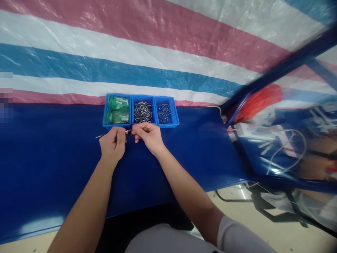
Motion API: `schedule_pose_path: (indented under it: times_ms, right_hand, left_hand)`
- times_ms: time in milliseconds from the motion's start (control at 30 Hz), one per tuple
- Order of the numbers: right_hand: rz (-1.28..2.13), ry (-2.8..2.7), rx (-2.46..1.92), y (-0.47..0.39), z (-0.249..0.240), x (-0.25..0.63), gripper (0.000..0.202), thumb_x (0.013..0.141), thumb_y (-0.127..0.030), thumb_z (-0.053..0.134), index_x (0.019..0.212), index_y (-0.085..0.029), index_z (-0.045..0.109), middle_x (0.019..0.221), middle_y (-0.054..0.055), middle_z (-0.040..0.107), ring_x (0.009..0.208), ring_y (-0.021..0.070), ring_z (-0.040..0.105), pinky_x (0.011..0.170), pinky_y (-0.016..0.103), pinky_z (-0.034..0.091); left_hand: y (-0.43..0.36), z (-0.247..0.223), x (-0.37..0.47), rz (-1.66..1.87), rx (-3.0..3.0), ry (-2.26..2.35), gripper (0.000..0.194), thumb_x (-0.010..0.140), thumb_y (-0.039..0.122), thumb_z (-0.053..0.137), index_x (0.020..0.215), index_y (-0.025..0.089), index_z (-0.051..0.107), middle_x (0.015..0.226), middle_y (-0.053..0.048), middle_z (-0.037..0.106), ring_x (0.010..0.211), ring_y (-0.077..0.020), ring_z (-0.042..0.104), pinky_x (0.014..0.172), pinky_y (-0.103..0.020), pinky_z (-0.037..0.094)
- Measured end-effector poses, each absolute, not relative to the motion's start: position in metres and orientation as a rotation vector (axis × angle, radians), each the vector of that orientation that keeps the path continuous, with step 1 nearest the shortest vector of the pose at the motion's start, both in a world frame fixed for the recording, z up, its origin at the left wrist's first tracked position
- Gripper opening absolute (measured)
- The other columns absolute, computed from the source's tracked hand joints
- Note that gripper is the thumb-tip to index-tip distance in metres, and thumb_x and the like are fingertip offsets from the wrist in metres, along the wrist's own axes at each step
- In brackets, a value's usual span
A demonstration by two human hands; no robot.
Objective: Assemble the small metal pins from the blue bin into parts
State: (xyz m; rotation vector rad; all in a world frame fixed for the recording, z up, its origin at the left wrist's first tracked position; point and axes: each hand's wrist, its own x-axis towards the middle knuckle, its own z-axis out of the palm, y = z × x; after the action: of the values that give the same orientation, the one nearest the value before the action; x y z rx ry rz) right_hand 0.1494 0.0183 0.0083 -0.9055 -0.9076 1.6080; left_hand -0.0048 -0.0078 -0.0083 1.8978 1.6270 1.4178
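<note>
My left hand (113, 142) is closed on a slim metal rod (100, 136), whose thin end sticks out to the left behind my knuckles. Thumb and fingers of my right hand (147, 135) pinch at a small shiny metal pin (128, 131) in the gap between my hands. Whether rod and pin are one piece is hidden by my fingers. Just beyond my hands, a blue bin (142, 96) is filled with short metal pins (143, 111). To its right, another blue bin (174, 111) holds fewer, slim metal pins (163, 111).
On the left of the row, a blue bin (104, 117) contains green plastic bags (118, 116) of small pale parts. The bins stand on a blue tabletop (197, 151) against a striped sheet (147, 49). A dark blue frame post (237, 105) rises at the right; cables lie beyond.
</note>
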Motion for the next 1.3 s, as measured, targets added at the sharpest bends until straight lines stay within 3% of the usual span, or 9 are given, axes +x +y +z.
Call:
schedule_pose_path:
  times_ms: [100, 200, 467, 667, 967, 1100, 1300]
  right_hand:
    - [1.602, -0.891, -0.911, 0.0188, 0.0076, 0.1504, 0.041, 0.065, -0.052, 0.089, 0.082, -0.018, 0.073, 0.072, -0.001, 0.072, 0.056, 0.0085, 0.059, 0.054, 0.025, 0.056]
    - [1.606, -0.885, -0.904, 0.0191, 0.0074, 0.151, 0.04, 0.066, -0.051, 0.088, 0.083, -0.018, 0.073, 0.073, -0.001, 0.072, 0.056, 0.0087, 0.059, 0.054, 0.025, 0.055]
    - [1.624, -0.886, -0.891, 0.0186, 0.0067, 0.1502, 0.038, 0.068, -0.049, 0.088, 0.083, -0.018, 0.073, 0.072, 0.0, 0.071, 0.056, 0.009, 0.059, 0.055, 0.026, 0.056]
    - [1.603, -0.86, -0.881, 0.02, 0.005, 0.1507, 0.038, 0.067, -0.048, 0.088, 0.083, -0.017, 0.073, 0.073, -0.001, 0.072, 0.054, 0.0084, 0.059, 0.053, 0.025, 0.055]
    - [1.608, -0.814, -0.841, 0.0192, 0.0079, 0.1517, 0.035, 0.066, -0.046, 0.09, 0.081, -0.018, 0.074, 0.071, -0.001, 0.072, 0.053, 0.0076, 0.059, 0.05, 0.023, 0.054]
    - [1.608, -0.821, -0.829, 0.0188, 0.007, 0.1502, 0.034, 0.066, -0.045, 0.089, 0.08, -0.018, 0.074, 0.07, -0.001, 0.073, 0.052, 0.0076, 0.059, 0.049, 0.022, 0.054]
    - [1.624, -0.845, -0.826, 0.0186, 0.0061, 0.1491, 0.034, 0.067, -0.046, 0.089, 0.081, -0.018, 0.074, 0.07, -0.002, 0.073, 0.053, 0.0079, 0.06, 0.051, 0.023, 0.055]
  left_hand:
    - [-0.0088, -0.0063, -0.0026, 1.415, 1.861, 1.621, 0.029, 0.098, 0.044, 0.053, 0.093, 0.02, 0.067, 0.068, -0.001, 0.068, 0.059, -0.0121, 0.064, 0.063, -0.025, 0.05]
    - [-0.0092, -0.0031, -0.0007, 1.391, 1.881, 1.659, 0.026, 0.096, 0.043, 0.055, 0.092, 0.02, 0.067, 0.069, -0.001, 0.069, 0.059, -0.0115, 0.064, 0.06, -0.024, 0.048]
    - [-0.0084, -0.0005, -0.0012, 1.32, 1.993, 1.751, 0.046, 0.101, 0.04, 0.048, 0.061, 0.019, 0.057, 0.052, 0.0, 0.059, 0.049, -0.0104, 0.055, 0.056, -0.026, 0.041]
    - [-0.0077, -0.0044, -0.0032, 1.377, 1.957, 1.628, 0.034, 0.101, 0.039, 0.049, 0.081, 0.019, 0.07, 0.061, -0.001, 0.065, 0.055, -0.0111, 0.06, 0.06, -0.025, 0.045]
    - [-0.0068, -0.0092, -0.0038, 1.428, 1.87, 1.625, 0.026, 0.096, 0.041, 0.058, 0.103, 0.019, 0.069, 0.075, 0.0, 0.071, 0.06, -0.0104, 0.065, 0.063, -0.023, 0.05]
    - [-0.0072, -0.0058, -0.0014, 1.402, 1.935, 1.636, 0.023, 0.097, 0.036, 0.056, 0.089, 0.018, 0.069, 0.065, 0.001, 0.067, 0.053, -0.0086, 0.06, 0.055, -0.021, 0.044]
    - [-0.0085, -0.0019, -0.001, 1.36, 1.956, 1.694, 0.042, 0.1, 0.036, 0.052, 0.064, 0.017, 0.06, 0.054, 0.001, 0.06, 0.049, -0.0084, 0.056, 0.056, -0.023, 0.042]
